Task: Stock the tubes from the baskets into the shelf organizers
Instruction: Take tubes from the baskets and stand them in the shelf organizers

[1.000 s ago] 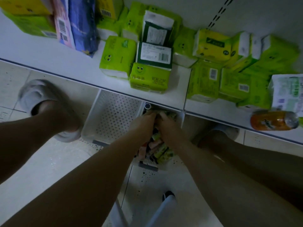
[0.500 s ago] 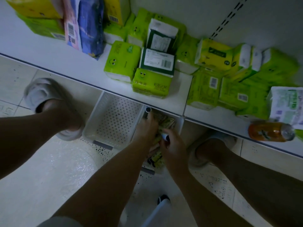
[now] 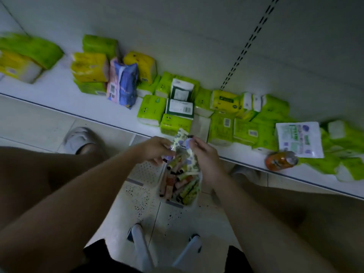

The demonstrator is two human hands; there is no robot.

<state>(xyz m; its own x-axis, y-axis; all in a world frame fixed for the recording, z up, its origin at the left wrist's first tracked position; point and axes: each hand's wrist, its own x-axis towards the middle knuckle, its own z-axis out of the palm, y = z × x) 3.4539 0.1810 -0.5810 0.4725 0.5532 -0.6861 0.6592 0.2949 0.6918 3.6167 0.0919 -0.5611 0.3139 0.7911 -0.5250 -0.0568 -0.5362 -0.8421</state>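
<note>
A white basket (image 3: 194, 201) on the floor holds several green, pink and orange tubes (image 3: 182, 183). Just above it, my left hand (image 3: 155, 148) grips a few tubes with a leafy white-and-green print (image 3: 180, 139). My right hand (image 3: 204, 154) faces it and pinches the dark-capped end of more of the same printed tubes (image 3: 192, 161). The two hands nearly touch over the basket's far end. A second white perforated basket (image 3: 144, 171) lies to the left, partly hidden under my left hand. No shelf organizer is in view.
A low white shelf (image 3: 59, 95) runs across, with green and yellow tissue packs (image 3: 151, 109), a blue pack (image 3: 123, 85) and an orange bottle (image 3: 279, 159) lying at its edge. My knees flank the baskets. White stool legs (image 3: 141, 251) stand below.
Both hands have come up out of the tube basket, holding printed tubes between them. The view has pulled back and shows more of the shelf wall.
</note>
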